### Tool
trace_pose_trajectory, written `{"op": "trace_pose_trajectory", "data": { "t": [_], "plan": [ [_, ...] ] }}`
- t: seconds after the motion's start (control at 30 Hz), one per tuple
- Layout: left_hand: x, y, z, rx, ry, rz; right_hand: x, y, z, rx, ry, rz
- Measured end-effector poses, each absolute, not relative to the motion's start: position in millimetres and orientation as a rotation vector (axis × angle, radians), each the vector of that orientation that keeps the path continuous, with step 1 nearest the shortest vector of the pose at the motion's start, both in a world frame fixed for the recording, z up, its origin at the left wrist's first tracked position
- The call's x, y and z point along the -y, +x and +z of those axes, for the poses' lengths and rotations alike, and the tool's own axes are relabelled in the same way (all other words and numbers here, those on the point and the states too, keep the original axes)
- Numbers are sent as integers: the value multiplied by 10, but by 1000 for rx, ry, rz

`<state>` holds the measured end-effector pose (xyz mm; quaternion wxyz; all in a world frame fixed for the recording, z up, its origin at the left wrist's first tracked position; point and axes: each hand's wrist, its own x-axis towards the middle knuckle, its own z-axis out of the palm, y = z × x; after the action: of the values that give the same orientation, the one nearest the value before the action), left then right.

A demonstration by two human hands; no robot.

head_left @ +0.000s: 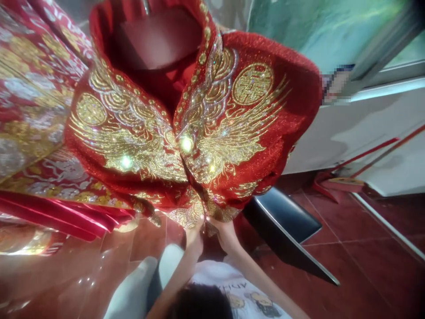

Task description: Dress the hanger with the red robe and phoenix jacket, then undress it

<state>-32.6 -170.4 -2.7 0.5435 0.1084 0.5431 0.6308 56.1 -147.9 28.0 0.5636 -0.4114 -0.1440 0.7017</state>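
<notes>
A red jacket (285, 93) with gold and silver embroidery and sparkling stones hangs in front of me, its collar open around a dark red hanger or form (159, 37). At its bottom hem, my left hand (195, 235) is closed on the front edge on the left, the thumb pressed to the cloth. Close beside it, my right hand (226, 232) pinches the other front edge. The two edges meet between my thumbs, while a narrow gap shows just above. Most of my fingers are hidden behind or below the hem, so any fastener there cannot be made out.
Another red garment (36, 93) with gold and white patterns hangs at the left, above a pleated red skirt (59, 215). Right of the jacket stands a dark, flat-panelled object (288, 217). A red dustpan (338, 184) rests by the wall on the red tiled floor (375, 248).
</notes>
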Motion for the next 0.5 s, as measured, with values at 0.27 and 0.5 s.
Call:
{"op": "trace_pose_trajectory", "data": {
  "t": [0.27, 0.5],
  "plan": [
    [1776, -537, -69, -1192, 380, 1503, 1549, 256, 255, 298, -1018, 1481],
    [1892, -708, -160, -1174, 438, 1480, 1756, 326, 33, 502, -1042, 1543]
  ]
}}
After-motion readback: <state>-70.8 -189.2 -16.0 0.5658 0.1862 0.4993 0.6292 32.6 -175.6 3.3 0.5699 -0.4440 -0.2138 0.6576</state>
